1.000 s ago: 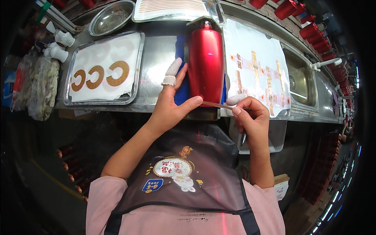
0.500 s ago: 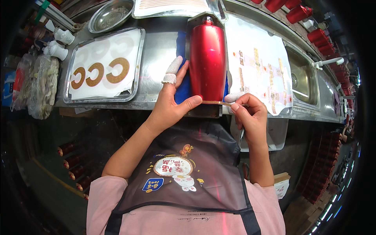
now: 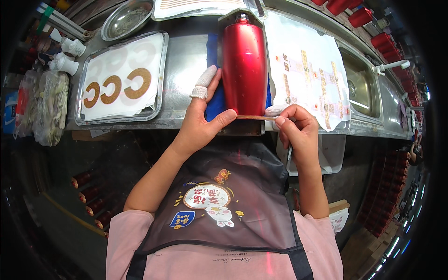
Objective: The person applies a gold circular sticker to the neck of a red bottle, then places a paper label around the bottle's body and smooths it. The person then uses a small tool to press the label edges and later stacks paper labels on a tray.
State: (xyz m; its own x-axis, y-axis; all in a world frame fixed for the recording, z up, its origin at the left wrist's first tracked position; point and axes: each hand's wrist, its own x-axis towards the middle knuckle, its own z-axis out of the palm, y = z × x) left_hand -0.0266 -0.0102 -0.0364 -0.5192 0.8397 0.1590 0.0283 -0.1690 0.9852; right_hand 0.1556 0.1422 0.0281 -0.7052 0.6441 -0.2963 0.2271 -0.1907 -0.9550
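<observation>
A glossy red metal vase or bottle (image 3: 244, 65) lies on its side on a blue cloth (image 3: 213, 105), its narrow neck pointing away from me. My left hand (image 3: 200, 107) rests along its left side, fingers stretched out and thumb at the near end. Across that near end runs a thin brownish-gold strip (image 3: 254, 117), with my left thumb touching its left end. The strip's right end is pinched between thumb and finger of my right hand (image 3: 298, 128). Below that palm a slim grey tool (image 3: 289, 154) sticks out, its kind hidden. White fabric covers sleeve an index finger on each hand.
On the steel counter at left, a tray (image 3: 164, 70) bears a white sheet with gold C-shaped pieces. A metal bowl (image 3: 126, 21) stands beyond it. A patterned white sheet (image 3: 303, 46) lies right, beside a sink (image 3: 364, 93). White bottles and plastic bags stand far left.
The whole view has shifted slightly. Both hands keep nearly the same places on the vase and strip; the strip now looks slightly more tilted, its left end higher.
</observation>
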